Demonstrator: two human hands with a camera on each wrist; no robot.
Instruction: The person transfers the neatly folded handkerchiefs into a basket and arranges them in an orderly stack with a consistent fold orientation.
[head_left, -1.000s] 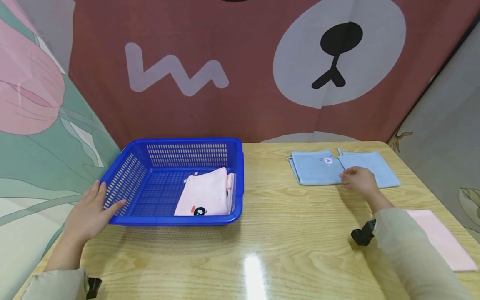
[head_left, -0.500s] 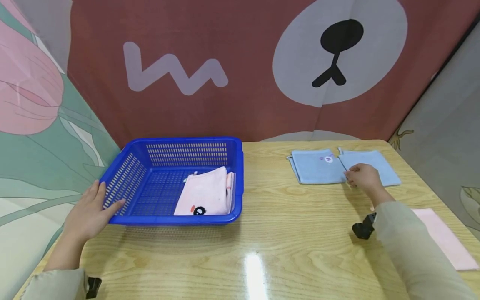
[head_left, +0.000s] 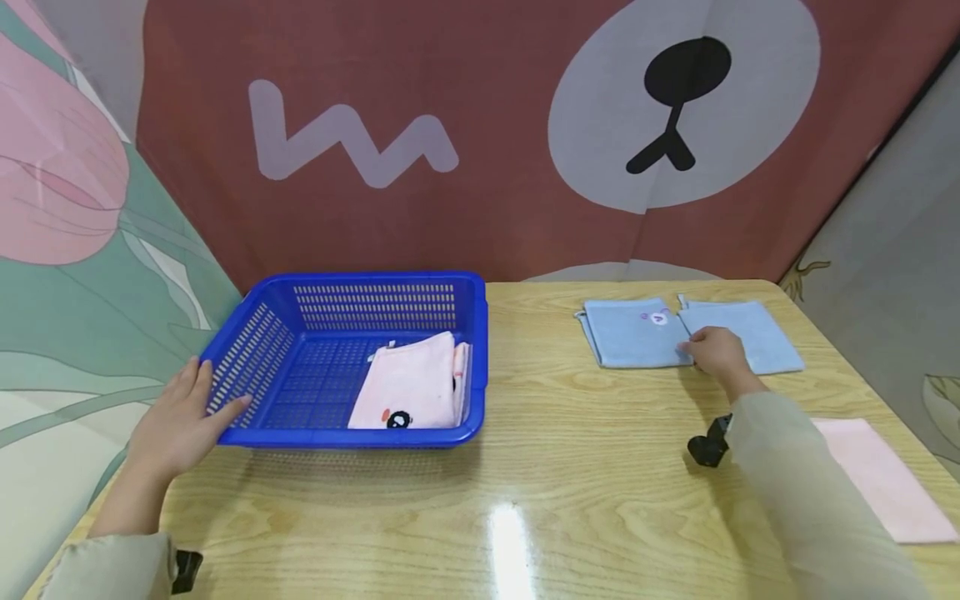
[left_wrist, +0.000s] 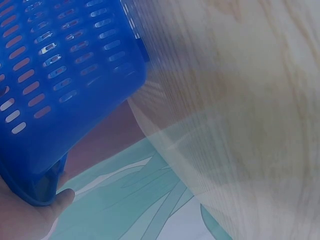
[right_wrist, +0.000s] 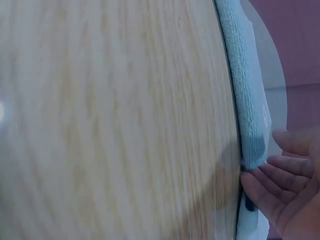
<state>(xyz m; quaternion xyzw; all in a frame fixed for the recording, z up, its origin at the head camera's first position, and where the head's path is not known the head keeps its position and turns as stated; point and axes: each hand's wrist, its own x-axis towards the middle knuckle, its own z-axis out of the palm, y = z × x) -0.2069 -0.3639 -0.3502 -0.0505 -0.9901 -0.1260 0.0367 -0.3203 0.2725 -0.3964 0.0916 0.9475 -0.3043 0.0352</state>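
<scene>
In the head view my left hand (head_left: 176,421) rests on the front left corner of a blue plastic basket (head_left: 352,437), fingers straight along the rim and thumb spread over it. A folded pink towel (head_left: 412,383) with an embroidered face lies inside, at the basket's right end. My right hand (head_left: 720,354) is at the right edge of a folded light blue towel (head_left: 630,342). In the right wrist view its fingertips touch the end of this towel (right_wrist: 245,95), with the fingers loosely bent and a gap between the upper ones and the cloth.
A second folded blue towel (head_left: 750,333) lies just right of the first, partly behind my right hand. Another pink towel (head_left: 877,479) lies near the table's right edge, partly covered by my sleeve. Printed cloth hangings (head_left: 480,225) stand behind and beside the wooden table (head_left: 585,500).
My right hand and sleeve have shifted slightly left since half a second ago, fingertips now at the first blue towel's edge. The left hand, basket and towels have stayed in place.
</scene>
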